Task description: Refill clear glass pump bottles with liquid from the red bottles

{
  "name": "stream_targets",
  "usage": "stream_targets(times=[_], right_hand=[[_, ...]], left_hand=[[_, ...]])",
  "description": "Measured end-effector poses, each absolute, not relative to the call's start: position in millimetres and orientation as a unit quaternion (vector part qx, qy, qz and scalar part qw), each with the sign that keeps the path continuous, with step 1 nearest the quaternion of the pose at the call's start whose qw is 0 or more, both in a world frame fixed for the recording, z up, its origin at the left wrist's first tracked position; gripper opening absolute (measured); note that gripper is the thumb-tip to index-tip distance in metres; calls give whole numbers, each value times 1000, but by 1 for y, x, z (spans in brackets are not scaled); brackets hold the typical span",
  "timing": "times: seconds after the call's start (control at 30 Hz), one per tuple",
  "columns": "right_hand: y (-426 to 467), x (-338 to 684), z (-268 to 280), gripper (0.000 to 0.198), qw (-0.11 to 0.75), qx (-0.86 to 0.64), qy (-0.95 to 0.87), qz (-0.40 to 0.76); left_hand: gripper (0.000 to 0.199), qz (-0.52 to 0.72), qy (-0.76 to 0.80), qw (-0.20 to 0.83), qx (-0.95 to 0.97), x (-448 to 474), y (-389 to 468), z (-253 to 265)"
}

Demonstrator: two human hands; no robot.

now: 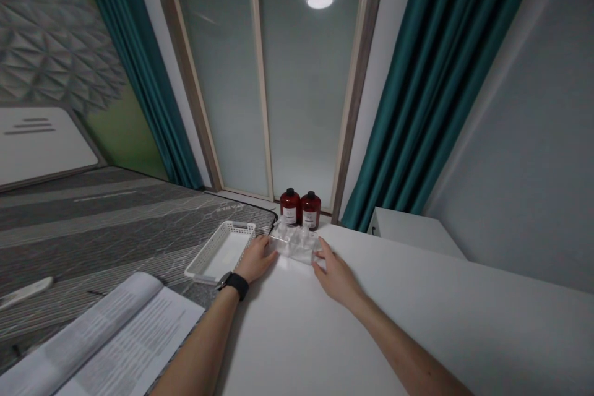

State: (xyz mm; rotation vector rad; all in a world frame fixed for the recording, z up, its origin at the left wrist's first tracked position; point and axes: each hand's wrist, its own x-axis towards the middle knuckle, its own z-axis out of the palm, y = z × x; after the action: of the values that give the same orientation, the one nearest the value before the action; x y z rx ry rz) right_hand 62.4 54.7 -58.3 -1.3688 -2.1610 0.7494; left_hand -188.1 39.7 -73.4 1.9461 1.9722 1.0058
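Note:
A clear plastic box (297,252) with see-through items in it, too blurred to name, is on the far part of the white tabletop. My left hand (257,260), with a black watch on the wrist, holds the box's left end. At the right end, the thumb and fingers of my right hand (335,272) grip the box. Two dark red bottles (290,206) with black caps and white labels stand upright just behind it. Beside my left hand lies a white perforated basket (223,252).
An open book (134,334) lies on the grey patterned surface (139,216) at left, with a white stick-like object (28,292) farther left. A white cabinet (413,232) stands beyond the table at right. Behind are a frosted glass door (306,93) and teal curtains (431,74).

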Motion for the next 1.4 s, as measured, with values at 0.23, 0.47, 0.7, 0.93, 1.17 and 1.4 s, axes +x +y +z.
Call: stream_targets(times=[0.23, 0.47, 0.7, 0.93, 1.17, 1.4], right_hand=[[51, 62, -59, 66, 217, -497, -802, 249], [53, 54, -58, 67, 208, -494, -812, 232], [63, 45, -60, 66, 221, -495, -811, 220], [66, 45, -61, 66, 220, -486, -815, 225], [69, 48, -61, 66, 225, -476, -815, 244], [73, 54, -63, 66, 232, -463, -816, 258]], left_hand=[[21, 330, 662, 89, 667, -191, 43, -76], [21, 340, 658, 103, 664, -194, 49, -79], [18, 360, 666, 124, 641, -196, 59, -83], [12, 376, 671, 136, 624, -199, 61, -85], [9, 370, 679, 137, 619, -197, 67, -78], [13, 390, 680, 131, 607, -191, 67, -82]])
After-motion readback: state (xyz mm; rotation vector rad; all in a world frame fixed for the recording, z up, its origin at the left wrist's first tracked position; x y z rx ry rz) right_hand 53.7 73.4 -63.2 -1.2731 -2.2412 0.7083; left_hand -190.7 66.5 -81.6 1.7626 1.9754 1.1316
